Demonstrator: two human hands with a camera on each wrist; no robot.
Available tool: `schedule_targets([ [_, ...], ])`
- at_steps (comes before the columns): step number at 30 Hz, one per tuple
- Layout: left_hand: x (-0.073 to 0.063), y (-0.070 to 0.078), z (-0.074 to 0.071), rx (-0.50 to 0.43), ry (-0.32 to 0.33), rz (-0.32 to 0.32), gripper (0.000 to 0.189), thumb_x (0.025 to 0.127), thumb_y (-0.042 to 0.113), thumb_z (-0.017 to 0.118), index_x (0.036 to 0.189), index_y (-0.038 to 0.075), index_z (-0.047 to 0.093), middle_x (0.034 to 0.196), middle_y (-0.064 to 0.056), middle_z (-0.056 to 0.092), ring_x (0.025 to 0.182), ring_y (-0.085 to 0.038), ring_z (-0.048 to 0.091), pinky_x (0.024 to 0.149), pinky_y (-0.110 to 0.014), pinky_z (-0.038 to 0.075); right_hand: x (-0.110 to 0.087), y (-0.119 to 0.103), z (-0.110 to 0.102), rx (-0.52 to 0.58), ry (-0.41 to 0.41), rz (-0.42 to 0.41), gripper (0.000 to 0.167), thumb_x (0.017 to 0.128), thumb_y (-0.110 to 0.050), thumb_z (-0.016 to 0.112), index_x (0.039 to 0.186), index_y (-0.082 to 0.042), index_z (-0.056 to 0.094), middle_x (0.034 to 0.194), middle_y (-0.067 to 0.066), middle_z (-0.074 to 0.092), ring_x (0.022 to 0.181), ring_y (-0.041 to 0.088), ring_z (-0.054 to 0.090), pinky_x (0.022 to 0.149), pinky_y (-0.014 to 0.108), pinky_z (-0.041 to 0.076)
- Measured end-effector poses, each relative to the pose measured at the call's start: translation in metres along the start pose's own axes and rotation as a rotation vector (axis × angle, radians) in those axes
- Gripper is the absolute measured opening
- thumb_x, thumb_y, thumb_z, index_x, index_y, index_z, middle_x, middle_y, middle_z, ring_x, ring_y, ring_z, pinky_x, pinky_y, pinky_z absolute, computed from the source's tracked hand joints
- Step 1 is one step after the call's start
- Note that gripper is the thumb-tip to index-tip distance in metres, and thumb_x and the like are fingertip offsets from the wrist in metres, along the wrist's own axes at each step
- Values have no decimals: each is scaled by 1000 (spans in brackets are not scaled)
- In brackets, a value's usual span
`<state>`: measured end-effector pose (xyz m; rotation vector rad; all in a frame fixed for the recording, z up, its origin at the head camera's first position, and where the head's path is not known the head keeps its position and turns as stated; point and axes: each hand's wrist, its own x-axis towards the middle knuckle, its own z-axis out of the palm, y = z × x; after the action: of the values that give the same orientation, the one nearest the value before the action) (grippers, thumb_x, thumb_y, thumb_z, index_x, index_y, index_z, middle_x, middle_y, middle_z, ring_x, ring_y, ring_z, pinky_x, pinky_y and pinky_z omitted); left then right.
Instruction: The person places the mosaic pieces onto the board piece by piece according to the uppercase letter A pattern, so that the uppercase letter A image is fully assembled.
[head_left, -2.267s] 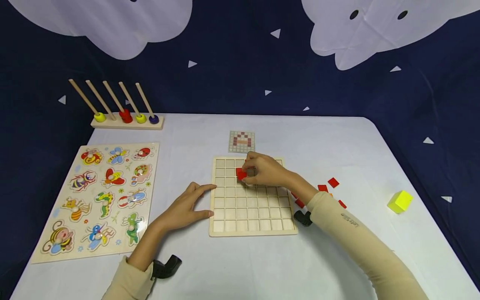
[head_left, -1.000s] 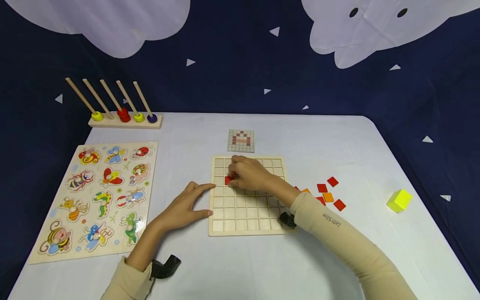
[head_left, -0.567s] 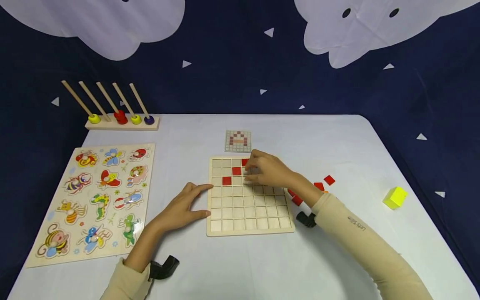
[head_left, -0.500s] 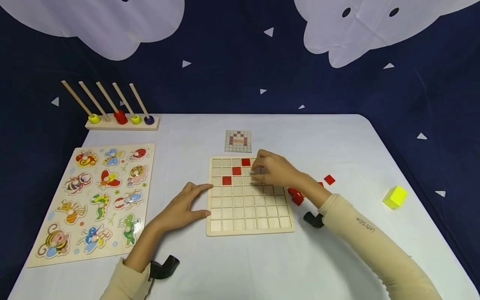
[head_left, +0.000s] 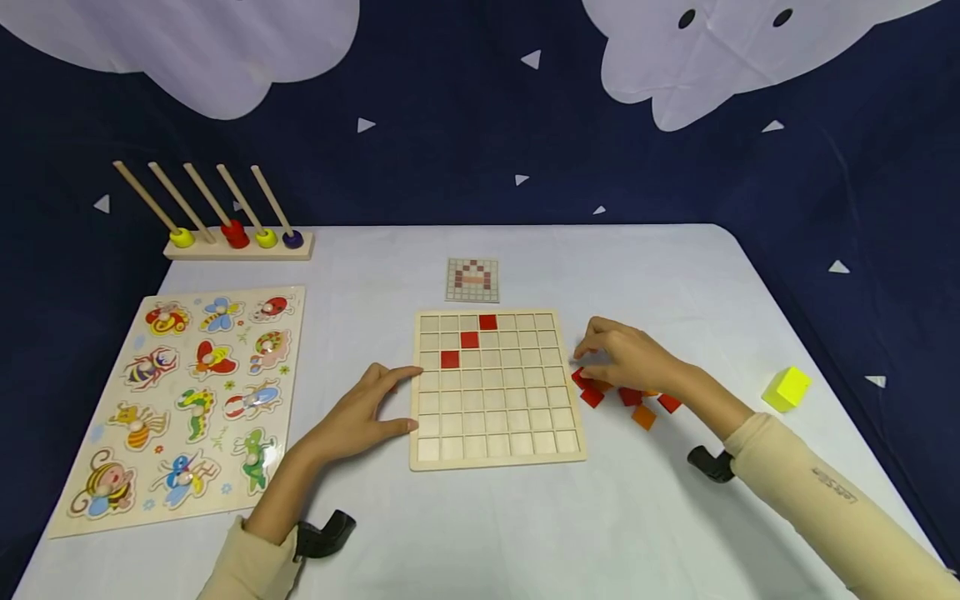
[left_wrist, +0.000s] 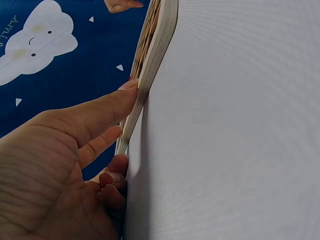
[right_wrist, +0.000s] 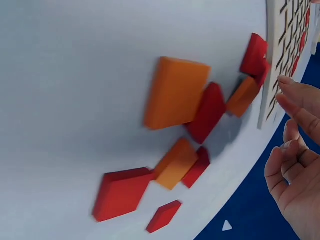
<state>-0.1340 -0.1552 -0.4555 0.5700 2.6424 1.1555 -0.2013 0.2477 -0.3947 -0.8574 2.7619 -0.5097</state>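
Note:
A wooden grid board (head_left: pixel 497 421) lies at the middle of the table with three red square tiles in its cells; the lowest red tile (head_left: pixel 450 359) sits nearest the left side. My left hand (head_left: pixel 358 421) rests at the board's left edge, index finger and thumb spread along it, and in the left wrist view the thumb touches the board's edge (left_wrist: pixel 159 47). My right hand (head_left: pixel 628 360) is over the loose tiles right of the board, fingers loosely bent. In the right wrist view its fingertips hold nothing, and red and orange tiles (right_wrist: pixel 178 95) lie scattered beside it.
A small pattern card (head_left: pixel 472 280) lies behind the board. At left are an insect peg puzzle (head_left: pixel 225 400) and a peg stand (head_left: pixel 238 252) with coloured beads. A yellow block (head_left: pixel 786 389) stands at right. A dark blue cloth (head_left: pixel 450 167) hangs behind the table.
My right hand set a red tile into the left part of the board, let go, and moved right to the loose tiles. My left hand stayed at the board's edge.

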Motion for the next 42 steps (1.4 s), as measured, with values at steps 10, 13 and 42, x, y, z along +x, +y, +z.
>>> schedule_targets([
  [10,-1,-1,0,-7,-2,-6,73,83,27,81,147,18,47,96,-4,41,81,-15,37,75,-31,35,-9,6,7,-36,-5,-43,23,81,-15,81,103,-11,78,92,-1,56,86,16,55,76,33,46],
  [13,-1,-1,0,-10,-3,-9,73,82,27,81,146,18,47,96,-4,41,81,-15,37,75,-31,35,-10,8,10,-57,-1,-61,24,81,-15,82,104,-11,78,92,-2,56,82,15,54,73,31,46],
  [42,0,3,-1,-8,-4,-22,72,82,26,81,146,18,48,96,-4,41,80,-15,37,75,-32,36,-10,17,15,-63,63,-91,20,80,-21,83,95,-10,77,89,-5,54,80,11,53,71,28,48],
])
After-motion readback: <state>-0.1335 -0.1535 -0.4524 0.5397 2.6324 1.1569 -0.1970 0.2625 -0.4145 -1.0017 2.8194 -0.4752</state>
